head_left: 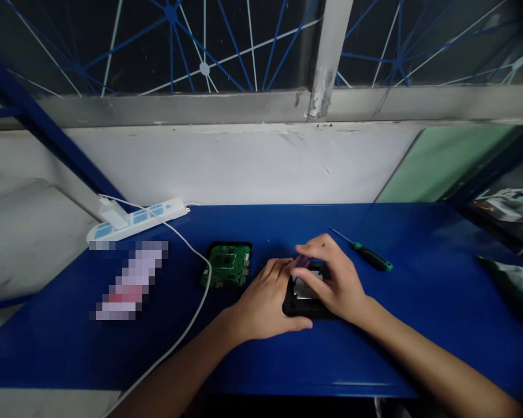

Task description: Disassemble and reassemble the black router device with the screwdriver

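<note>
A black case (291,306) with a silver metal plate (307,288) inside lies on the blue table in front of me. My left hand (261,305) grips its left side, with the thumb along the near edge and the fingers at the far left corner. Above the case's far left part, my right hand (342,281) pinches a small purplish, see-through piece (303,262) between thumb and fingers. Its exact kind is unclear, and the hand covers much of the case's right side. Left of my hands sits a green circuit board (229,261) in a black frame.
A green-handled screwdriver (372,256) lies to the right. A white power strip (157,213) with a plug is at the back left, its white cable (196,316) crossing the table past the board. A pixelated item (133,281) lies left; a dark bag (512,284) stands far right.
</note>
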Motion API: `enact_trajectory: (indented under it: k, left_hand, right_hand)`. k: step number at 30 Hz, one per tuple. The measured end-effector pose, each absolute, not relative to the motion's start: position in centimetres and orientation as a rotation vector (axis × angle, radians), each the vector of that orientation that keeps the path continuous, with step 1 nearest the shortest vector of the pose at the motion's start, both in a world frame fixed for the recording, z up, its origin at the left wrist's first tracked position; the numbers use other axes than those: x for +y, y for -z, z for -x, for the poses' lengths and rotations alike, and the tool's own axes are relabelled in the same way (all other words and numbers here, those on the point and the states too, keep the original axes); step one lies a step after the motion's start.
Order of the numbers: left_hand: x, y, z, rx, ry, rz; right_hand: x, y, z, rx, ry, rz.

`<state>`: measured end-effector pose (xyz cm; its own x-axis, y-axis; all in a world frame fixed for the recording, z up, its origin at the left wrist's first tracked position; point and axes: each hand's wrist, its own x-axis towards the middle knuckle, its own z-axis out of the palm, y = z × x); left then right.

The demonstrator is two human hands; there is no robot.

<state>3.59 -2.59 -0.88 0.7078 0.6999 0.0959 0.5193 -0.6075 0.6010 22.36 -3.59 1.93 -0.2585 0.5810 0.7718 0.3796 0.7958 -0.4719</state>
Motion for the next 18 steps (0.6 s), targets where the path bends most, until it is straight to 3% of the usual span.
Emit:
enact_trajectory:
  k: [18]
  left_hand:
    - [-2.65, 0.8, -3.71, 0.963, -0.43, -2.375]
  right_hand:
    - [-4.16, -1.2, -22.37, -1.846, -0.27, 0.814]
